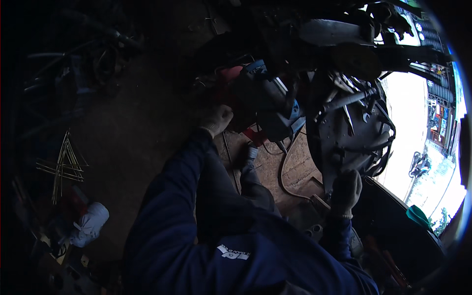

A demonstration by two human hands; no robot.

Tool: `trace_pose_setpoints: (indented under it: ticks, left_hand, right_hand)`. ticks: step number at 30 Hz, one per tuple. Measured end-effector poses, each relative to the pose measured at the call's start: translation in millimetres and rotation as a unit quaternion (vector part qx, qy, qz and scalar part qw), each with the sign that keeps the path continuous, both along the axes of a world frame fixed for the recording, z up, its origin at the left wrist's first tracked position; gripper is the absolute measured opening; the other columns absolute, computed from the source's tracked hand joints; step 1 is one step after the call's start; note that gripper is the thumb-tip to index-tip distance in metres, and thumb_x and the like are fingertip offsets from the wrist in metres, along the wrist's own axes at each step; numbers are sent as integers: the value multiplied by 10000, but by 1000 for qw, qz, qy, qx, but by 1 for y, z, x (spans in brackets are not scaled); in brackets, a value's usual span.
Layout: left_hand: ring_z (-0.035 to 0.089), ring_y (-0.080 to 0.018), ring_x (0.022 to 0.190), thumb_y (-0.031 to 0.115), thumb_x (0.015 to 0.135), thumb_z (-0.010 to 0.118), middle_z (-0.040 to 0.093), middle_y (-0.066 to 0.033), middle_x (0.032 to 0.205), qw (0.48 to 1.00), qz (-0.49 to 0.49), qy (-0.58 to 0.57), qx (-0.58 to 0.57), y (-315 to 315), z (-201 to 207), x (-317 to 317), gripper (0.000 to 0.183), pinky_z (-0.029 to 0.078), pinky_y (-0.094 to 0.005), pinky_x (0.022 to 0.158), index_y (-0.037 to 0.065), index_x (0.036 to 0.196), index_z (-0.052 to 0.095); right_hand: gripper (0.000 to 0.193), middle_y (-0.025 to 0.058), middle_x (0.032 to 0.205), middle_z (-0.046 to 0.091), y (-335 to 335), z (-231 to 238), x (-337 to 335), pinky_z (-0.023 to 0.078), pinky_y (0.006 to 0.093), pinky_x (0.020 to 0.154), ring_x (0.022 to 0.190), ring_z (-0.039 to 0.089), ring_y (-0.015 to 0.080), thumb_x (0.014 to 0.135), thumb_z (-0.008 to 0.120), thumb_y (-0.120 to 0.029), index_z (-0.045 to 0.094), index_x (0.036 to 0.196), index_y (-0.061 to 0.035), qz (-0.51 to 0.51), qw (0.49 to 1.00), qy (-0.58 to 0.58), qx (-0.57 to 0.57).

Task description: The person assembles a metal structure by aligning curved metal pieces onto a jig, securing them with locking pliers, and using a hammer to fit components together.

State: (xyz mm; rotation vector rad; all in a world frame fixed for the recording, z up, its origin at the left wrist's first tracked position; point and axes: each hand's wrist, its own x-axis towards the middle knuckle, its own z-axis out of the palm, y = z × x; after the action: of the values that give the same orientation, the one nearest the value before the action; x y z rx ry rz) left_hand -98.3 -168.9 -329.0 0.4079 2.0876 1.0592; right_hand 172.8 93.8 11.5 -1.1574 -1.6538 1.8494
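My left hand [218, 119], in a pale work glove, is curled closed beside a blue and dark boxy machine [275, 101]. Whether anything is inside its fingers I cannot make out in the dim light. A pale glove also covers my right hand [345, 191], closed at the near edge of a dark round tray-like surface [329, 142]; what it grips, if anything, is hidden. On that surface lie several metal tools, among them a wrench [349, 120] and a long bar [350, 100]. A red part [255, 135] shows below the machine.
A cable [282, 172] runs from the machine across the brown floor near my foot [252, 152]. Thin yellowish rods [64, 162] are at the left, above a white cap-like thing [92, 223]. Dark metal parts [339, 32] crowd the top; bright daylight enters at right.
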Motion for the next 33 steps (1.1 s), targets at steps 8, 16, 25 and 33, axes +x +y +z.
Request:
trace_pose_setpoints:
  ticks: [8, 16, 25, 33]
  left_hand:
    - [649, -350, 1149, 446, 922, 597, 691, -183, 1193, 989, -69, 117, -57, 123, -75, -173, 438, 522, -433, 977, 112, 1190, 692]
    - [473, -368, 1381, 690, 899, 570, 509, -185, 1493, 957, -281, 49, -45, 216, -213, -202, 817, 380, -410, 1148, 125, 1484, 496]
    - [469, -352, 1384, 625, 870, 666, 537, -193, 1468, 951, -301, -20, 64, 244, -178, -189, 792, 378, -368, 1143, 102, 1449, 533]
    - [640, -354, 1177, 390, 922, 627, 678, -149, 1272, 918, -378, 94, -79, 267, -226, -189, 467, 532, -431, 961, 140, 1317, 647]
  right_hand:
    - [126, 42, 778, 563, -61, -17, -46, 423, 293, 646, 693, 531, 136, 936, 567, -85, 648, 956, 9, 107, 864, -310, 381]
    - [94, 54, 806, 553, -73, -29, -67, 416, 295, 636, 699, 522, 148, 921, 577, -70, 637, 938, 0, 12, 864, -336, 375]
    - [134, 69, 793, 557, -83, -33, -54, 419, 319, 658, 715, 527, 179, 942, 618, -122, 635, 901, 4, -37, 848, -345, 401]
    - [123, 92, 788, 565, -76, -34, -61, 425, 338, 666, 722, 537, 220, 913, 637, -112, 633, 907, 11, -18, 841, -327, 430]
